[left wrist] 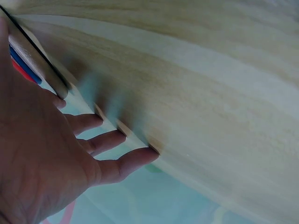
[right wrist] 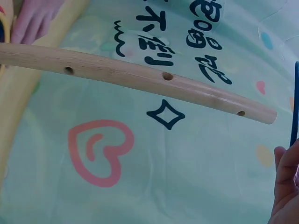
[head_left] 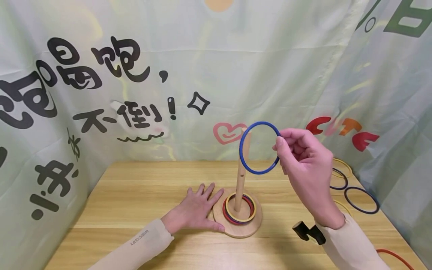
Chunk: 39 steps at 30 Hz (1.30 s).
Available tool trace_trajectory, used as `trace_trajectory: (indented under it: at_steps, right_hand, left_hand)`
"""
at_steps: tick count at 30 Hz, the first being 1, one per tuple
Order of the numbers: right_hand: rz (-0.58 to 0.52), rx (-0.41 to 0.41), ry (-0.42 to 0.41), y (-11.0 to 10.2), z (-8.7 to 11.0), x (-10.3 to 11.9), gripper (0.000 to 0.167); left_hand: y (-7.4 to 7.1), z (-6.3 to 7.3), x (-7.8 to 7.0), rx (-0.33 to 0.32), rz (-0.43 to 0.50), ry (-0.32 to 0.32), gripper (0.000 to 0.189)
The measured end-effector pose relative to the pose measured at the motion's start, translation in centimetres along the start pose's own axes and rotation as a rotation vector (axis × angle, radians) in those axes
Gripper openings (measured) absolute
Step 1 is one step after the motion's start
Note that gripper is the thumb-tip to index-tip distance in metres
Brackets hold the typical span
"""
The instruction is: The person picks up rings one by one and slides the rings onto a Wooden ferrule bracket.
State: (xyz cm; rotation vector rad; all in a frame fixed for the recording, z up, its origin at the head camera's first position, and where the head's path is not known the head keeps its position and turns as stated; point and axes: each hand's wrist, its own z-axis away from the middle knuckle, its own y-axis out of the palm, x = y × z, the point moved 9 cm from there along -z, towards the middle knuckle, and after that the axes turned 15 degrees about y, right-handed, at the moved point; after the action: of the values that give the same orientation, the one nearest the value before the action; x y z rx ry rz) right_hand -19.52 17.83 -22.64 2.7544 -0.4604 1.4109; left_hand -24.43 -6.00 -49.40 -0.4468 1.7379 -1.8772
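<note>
My right hand [head_left: 308,161] pinches a blue ring [head_left: 259,173] at its right side, between thumb and fingers. The ring is held upright in the air and overlaps the upper part of a wooden pole [head_left: 239,191] in the head view. In the right wrist view, the pole [right wrist: 140,72] shows several holes, and the blue ring [right wrist: 295,102] is off to the side of its tip. Around the pole's foot lie a yellow ring [head_left: 241,221], a red one and a dark one on a round wooden base [head_left: 239,231]. With fingers spread, my left hand [head_left: 199,210] rests at the base's left edge.
On the table's right side lie a blue ring [head_left: 366,213], a dark ring [head_left: 347,182], a yellow ring [head_left: 351,170] and a red ring [head_left: 395,254]. A black device [head_left: 303,229] is at my right cuff. Printed curtains [head_left: 189,150] enclose the table [head_left: 135,187].
</note>
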Motion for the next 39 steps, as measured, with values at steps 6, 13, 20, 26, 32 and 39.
trace_trajectory:
  at_steps: [6,13,20,26,32,39]
  right_hand:
    - [0.032,0.006,0.079,0.6,-0.7,-0.4,0.012]
    - [0.11,0.044,0.153,1.4,-1.0,-2.4,0.009]
    - [0.147,0.075,0.2,2.6,-0.2,-5.0,0.006]
    - [0.165,0.115,0.265,3.5,1.0,-7.5,0.004]
    - [0.171,0.171,0.312,4.0,2.4,-9.9,0.006]
    - [0.119,0.231,0.361,4.7,3.8,-12.3,0.008]
  left_hand:
    - [0.0,0.0,0.0,0.003,-0.003,0.002,0.122]
    - [-0.1,-0.1,0.0,0.003,-0.017,0.01,0.122]
    - [0.0,-0.1,0.1,0.015,-0.024,0.0,0.123]
    - [0.2,-0.1,0.1,0.02,-0.026,-0.002,0.122]
    - [0.4,-0.2,0.2,0.031,-0.024,-0.015,0.123]
    - [0.4,-0.1,0.2,0.025,-0.018,-0.017,0.123]
